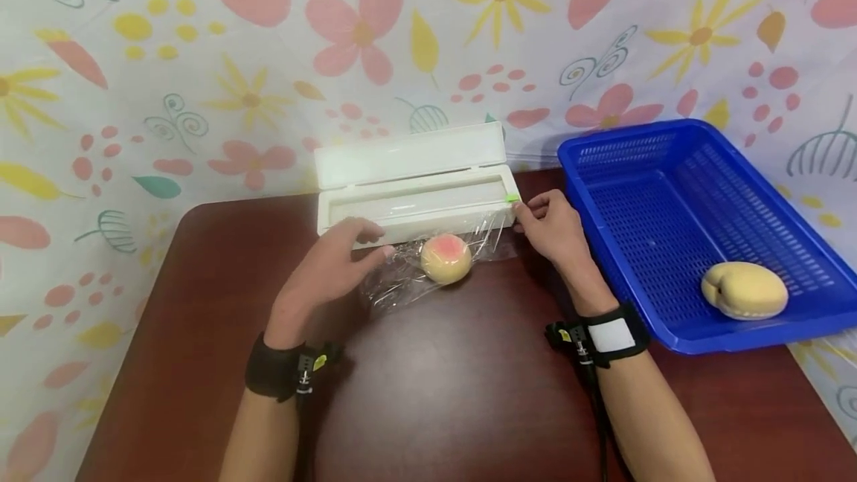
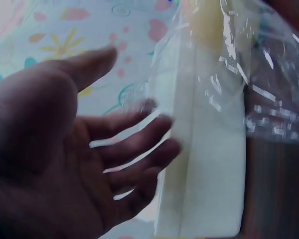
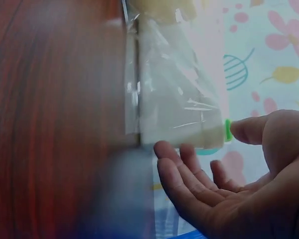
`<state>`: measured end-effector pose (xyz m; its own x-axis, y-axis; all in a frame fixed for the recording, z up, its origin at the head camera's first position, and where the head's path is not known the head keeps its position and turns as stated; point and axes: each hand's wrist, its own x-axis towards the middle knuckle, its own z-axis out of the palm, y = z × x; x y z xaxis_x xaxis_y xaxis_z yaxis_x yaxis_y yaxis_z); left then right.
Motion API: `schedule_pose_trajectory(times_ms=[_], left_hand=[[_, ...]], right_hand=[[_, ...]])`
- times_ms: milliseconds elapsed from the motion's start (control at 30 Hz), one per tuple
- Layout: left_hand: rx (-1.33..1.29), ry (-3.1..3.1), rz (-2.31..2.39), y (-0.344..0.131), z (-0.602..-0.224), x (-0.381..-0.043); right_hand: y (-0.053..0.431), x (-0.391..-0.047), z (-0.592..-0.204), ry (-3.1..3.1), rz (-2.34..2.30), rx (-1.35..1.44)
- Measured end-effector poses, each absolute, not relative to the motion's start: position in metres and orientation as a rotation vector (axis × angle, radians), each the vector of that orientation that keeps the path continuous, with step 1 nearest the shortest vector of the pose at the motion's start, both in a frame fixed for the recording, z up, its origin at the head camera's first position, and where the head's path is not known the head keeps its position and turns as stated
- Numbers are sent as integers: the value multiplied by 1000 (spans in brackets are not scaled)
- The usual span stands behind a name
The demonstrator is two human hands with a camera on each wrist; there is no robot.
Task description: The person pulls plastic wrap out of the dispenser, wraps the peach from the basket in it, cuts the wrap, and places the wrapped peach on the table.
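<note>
Your hands flank the white box along the back edge of the tabletop.
Your left hand is open, fingers slightly bent, empty, near the box's left end; your right hand is loosely open at the right end, thumb at the green tab, contact unclear. The peach-like bun sits amid clear film before the box; the blue basket stands toward the tabletop's right edge.
</note>
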<state>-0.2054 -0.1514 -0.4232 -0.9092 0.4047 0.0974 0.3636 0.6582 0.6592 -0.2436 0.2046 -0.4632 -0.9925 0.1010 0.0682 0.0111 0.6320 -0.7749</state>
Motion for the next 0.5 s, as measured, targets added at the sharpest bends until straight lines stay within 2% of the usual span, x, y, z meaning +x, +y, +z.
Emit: schedule_pose_trajectory(times_ms=[233,500], left_hand=[[722,2709,1111,-169,-417,-204],[806,2660,1102,-169,-432,-208]], right_hand=[[200,-244,-461,-2701,1423,-142],[183,-245,-472,-2589,1756,-240]])
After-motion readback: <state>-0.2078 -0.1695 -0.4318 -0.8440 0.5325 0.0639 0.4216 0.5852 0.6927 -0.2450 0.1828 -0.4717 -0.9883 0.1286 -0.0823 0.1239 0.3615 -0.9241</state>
